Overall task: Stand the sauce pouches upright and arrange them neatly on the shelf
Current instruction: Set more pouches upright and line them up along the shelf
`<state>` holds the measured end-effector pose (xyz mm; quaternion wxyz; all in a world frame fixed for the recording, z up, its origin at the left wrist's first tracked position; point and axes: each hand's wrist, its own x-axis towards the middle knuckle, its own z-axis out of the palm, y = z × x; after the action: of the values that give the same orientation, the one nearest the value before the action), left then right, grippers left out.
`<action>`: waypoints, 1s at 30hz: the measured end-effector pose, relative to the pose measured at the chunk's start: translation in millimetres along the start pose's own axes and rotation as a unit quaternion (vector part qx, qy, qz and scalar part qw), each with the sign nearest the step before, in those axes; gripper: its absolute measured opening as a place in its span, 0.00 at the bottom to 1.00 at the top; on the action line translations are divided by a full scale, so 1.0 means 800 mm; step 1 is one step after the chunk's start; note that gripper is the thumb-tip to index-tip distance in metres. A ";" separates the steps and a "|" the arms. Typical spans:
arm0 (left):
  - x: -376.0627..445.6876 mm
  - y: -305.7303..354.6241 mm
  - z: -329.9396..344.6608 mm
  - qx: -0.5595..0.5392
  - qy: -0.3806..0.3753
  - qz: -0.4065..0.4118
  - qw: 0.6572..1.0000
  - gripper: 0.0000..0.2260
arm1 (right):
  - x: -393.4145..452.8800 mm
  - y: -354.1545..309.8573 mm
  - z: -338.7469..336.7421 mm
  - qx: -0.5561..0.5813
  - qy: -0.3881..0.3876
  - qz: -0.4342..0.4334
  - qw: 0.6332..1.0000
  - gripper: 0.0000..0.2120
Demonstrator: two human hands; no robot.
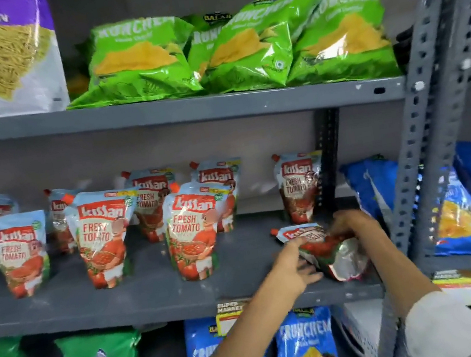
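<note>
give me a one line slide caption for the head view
Both hands, left hand and right hand, grip a tipped sauce pouch on the grey shelf beside upright pouches.

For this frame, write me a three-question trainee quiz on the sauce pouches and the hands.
1. True or false: the pouch between the left hand and the right hand already stands upright.
2. Which bags sit on the shelf above the sauce pouches?
A. green chip bags
B. blue chip bags
C. red tins
3. Fill in: the upright pouch nearest the hands stands ____ them on the middle shelf.

Key:
1. False; it lies tilted on its side, its silver base toward the shelf's front edge.
2. A.
3. Behind, toward the back of the shelf.
</note>
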<state>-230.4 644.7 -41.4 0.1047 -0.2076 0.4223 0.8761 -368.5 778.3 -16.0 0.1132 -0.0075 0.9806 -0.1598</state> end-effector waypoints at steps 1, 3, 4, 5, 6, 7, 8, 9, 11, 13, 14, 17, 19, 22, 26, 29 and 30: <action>0.001 0.000 0.010 0.017 0.009 -0.002 1.000 0.10 | -0.001 0.001 0.004 0.019 -0.032 0.019 0.999 0.27; 0.002 -0.001 0.032 0.038 0.027 0.003 0.999 0.10 | -0.004 0.002 0.003 0.016 -0.053 0.020 0.998 0.28; 0.002 -0.004 0.038 0.041 0.035 0.005 0.999 0.10 | -0.003 0.003 0.003 -0.002 -0.042 -0.001 0.999 0.27; 0.006 -0.005 0.042 0.044 0.044 0.007 0.998 0.09 | -0.004 0.001 0.003 -0.008 -0.032 -0.029 0.999 0.24; 0.008 -0.007 0.045 0.049 0.055 0.011 0.997 0.06 | -0.004 0.000 0.004 0.006 -0.025 -0.057 0.998 0.18; 0.008 -0.010 0.045 0.045 0.067 0.020 0.997 0.08 | -0.001 -0.001 0.007 0.041 -0.018 -0.082 0.996 0.11; 0.010 -0.013 0.043 0.039 0.075 0.030 0.996 0.13 | -0.001 -0.001 0.010 0.096 -0.020 -0.105 0.990 0.05; 0.015 -0.015 0.038 0.032 0.077 0.046 0.996 0.17 | -0.005 -0.004 0.012 0.155 -0.028 -0.126 0.979 0.03; 0.019 -0.022 0.026 0.036 0.098 0.094 0.990 0.21 | -0.018 -0.011 0.014 0.243 -0.034 -0.181 0.952 0.06; 0.020 -0.020 0.015 0.049 0.132 0.157 0.978 0.21 | -0.028 -0.018 0.014 0.325 -0.019 -0.234 0.916 0.05; 0.018 -0.014 0.010 0.060 0.142 0.195 0.969 0.22 | -0.030 -0.022 0.016 0.370 -0.007 -0.258 0.893 0.04; 0.016 0.014 -0.010 0.123 0.143 0.333 0.924 0.26 | -0.037 -0.040 0.020 0.489 0.049 -0.313 0.813 0.05; 0.015 0.035 -0.024 0.182 0.124 0.403 0.888 0.31 | -0.042 -0.056 0.026 0.544 0.083 -0.339 0.763 0.06; 0.030 0.052 -0.057 0.287 0.088 0.468 0.832 0.38 | -0.038 -0.071 0.047 0.585 0.116 -0.358 0.718 0.10; 0.057 0.044 -0.108 0.347 0.063 0.446 0.823 0.39 | -0.024 -0.067 0.101 0.561 0.124 -0.351 0.739 0.11; 0.067 0.046 -0.119 0.360 0.033 0.405 0.840 0.41 | -0.024 -0.064 0.113 0.574 0.129 -0.342 0.732 0.12; 0.069 0.048 -0.119 0.370 0.024 0.387 0.844 0.41 | -0.025 -0.063 0.114 0.568 0.117 -0.341 0.740 0.13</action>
<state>-266.9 546.7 -92.6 -0.1835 0.0056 0.7636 0.6190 -330.0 703.4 -79.8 -0.0817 -0.2563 0.6452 -0.7151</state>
